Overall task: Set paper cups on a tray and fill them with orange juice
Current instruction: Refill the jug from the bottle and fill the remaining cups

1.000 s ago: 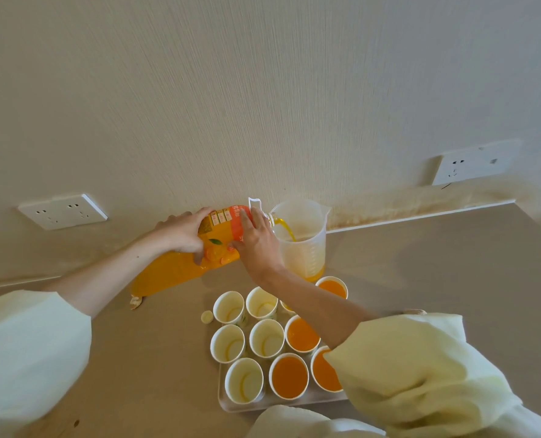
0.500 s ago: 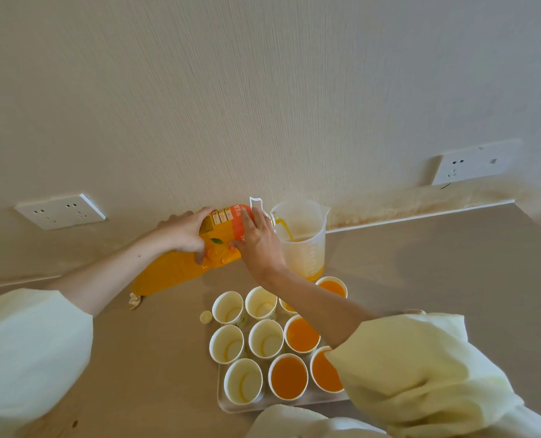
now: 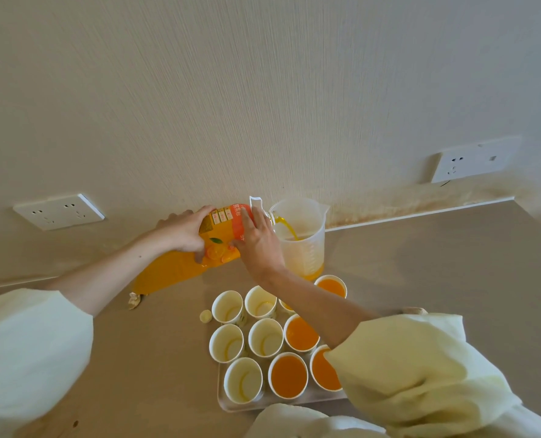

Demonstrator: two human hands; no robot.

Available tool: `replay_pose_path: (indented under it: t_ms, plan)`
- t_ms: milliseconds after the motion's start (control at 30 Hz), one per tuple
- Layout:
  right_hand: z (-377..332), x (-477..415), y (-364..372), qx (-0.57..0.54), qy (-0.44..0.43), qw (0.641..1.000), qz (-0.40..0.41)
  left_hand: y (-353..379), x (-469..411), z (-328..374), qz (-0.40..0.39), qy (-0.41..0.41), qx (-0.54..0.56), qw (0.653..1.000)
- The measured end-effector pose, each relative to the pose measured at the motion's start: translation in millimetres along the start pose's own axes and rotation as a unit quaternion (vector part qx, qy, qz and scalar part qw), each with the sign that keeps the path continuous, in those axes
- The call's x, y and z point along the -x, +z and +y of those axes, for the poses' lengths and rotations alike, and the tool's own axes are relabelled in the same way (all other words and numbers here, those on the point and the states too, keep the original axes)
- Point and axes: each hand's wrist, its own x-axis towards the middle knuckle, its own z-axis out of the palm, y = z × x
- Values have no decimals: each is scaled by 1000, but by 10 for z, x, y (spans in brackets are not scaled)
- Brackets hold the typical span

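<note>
A large orange juice bottle (image 3: pixel 174 270) is tipped to the right, its neck over a clear measuring jug (image 3: pixel 304 245). Juice streams into the jug, which holds a little at the bottom. My left hand (image 3: pixel 182 232) grips the bottle's middle and my right hand (image 3: pixel 258 241) grips it near the neck. In front stands a white tray (image 3: pixel 231 406) with several paper cups. The left cups (image 3: pixel 243 379) hold only a trace of juice; the right ones (image 3: pixel 288 376) are full. My right arm hides part of the cups.
A small yellow bottle cap (image 3: pixel 205 316) lies on the beige counter (image 3: pixel 452 263) left of the tray. A crumpled scrap (image 3: pixel 135 300) lies by the bottle's base. Wall sockets sit at left (image 3: pixel 59 211) and right (image 3: pixel 474 159). The wall stands right behind the jug.
The bottle has stayed tipped over the jug and the stream keeps running. Both hands hold about the same places.
</note>
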Motion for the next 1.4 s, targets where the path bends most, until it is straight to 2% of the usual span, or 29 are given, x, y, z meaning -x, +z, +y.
replay_pose_path:
  t_ms: [1400]
  plan:
    - [29, 3, 22, -16, 8, 1000, 1, -12, 5, 33, 0, -24, -27, 999]
